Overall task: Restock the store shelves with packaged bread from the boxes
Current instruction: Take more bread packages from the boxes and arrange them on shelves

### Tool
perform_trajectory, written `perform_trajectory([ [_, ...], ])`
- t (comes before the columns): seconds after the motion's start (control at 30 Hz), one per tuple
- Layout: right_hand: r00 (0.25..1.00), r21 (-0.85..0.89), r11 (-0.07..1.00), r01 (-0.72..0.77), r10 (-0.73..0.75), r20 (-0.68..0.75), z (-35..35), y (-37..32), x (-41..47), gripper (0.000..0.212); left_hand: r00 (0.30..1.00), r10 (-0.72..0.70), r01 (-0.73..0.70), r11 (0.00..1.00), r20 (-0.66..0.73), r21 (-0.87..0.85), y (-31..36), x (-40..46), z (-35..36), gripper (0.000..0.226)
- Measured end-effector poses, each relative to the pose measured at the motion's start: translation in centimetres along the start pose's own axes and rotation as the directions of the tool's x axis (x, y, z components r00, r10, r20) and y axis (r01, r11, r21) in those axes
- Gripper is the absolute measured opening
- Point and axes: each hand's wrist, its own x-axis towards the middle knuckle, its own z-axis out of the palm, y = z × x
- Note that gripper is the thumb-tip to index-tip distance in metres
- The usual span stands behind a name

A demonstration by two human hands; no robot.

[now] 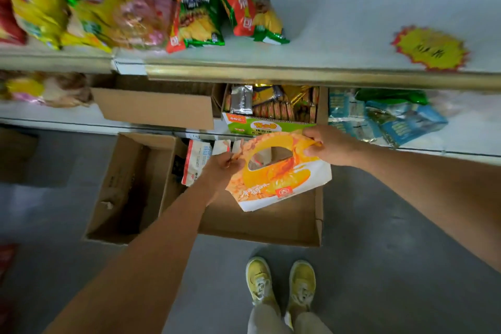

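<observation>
Above the open cardboard box [260, 222] on the floor, in front of the shelves: one orange-and-white bread packet [279, 171] held up flat between both hands, well below the upper shelf [339, 43] and about level with the lower shelf's front edge.

Left hand [222, 168]: fingers curled round the packet's left edge, thumb side on top. Right hand [329, 145]: pinching the far right corner at the seal, fingers closed on the film. Nothing else in either hand.

Handling, judged: light, soft, film-wrapped. Packet sags a little between the two grips, so not stiff. Film probably slick; contents would crush under a hard squeeze. Best held by edges and sealed corners, as now, or supported flat from beneath. Avoid pressing the middle.

Appearance: glossy wrapper, orange ring graphic around a clear window, white lower margin, small red logo at the bottom, printed text too blurred to read.

More white packets [199, 158] stand upright at the box's far end. A second box [127, 187] beside it on the left looks nearly empty. Upper shelf has bare space to the right of the green-and-red bags [244, 13]; likely a spot for this packet.
</observation>
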Motion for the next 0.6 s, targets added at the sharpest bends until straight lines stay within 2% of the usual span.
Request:
perform_trajectory([
  [0.1,0.994,0.059,0.994,0.093,-0.089,-0.070,-4.0,-4.1,-2.8,0.028,0.994,0.102,-0.103,0.995,-0.032,-0.016,3.8,-3.4,-3.4,0.041],
  [0.2,0.967,0.075,0.975,0.209,-0.195,-0.166,-8.2,-8.5,-5.4,0.027,0.984,0.160,-0.166,0.983,-0.078,-0.083,7.5,-7.1,-6.9,0.055],
  [0.33,0.907,0.074,0.939,0.336,-0.301,-0.295,-13.8,-14.2,-8.7,0.024,0.963,0.203,-0.240,0.946,-0.176,-0.217,12.5,-11.4,-10.4,0.018],
  [0.43,0.867,0.145,0.904,0.401,-0.324,-0.379,-17.3,-17.5,-11.2,0.032,0.946,0.197,-0.277,0.903,-0.257,-0.328,15.7,-14.0,-12.2,0.011],
  [0.6,0.775,0.163,0.851,0.499,-0.354,-0.524,-22.3,-22.1,-15.7,0.019,0.914,0.279,-0.382,0.835,-0.295,-0.395,19.1,-18.3,-14.1,0.006],
])
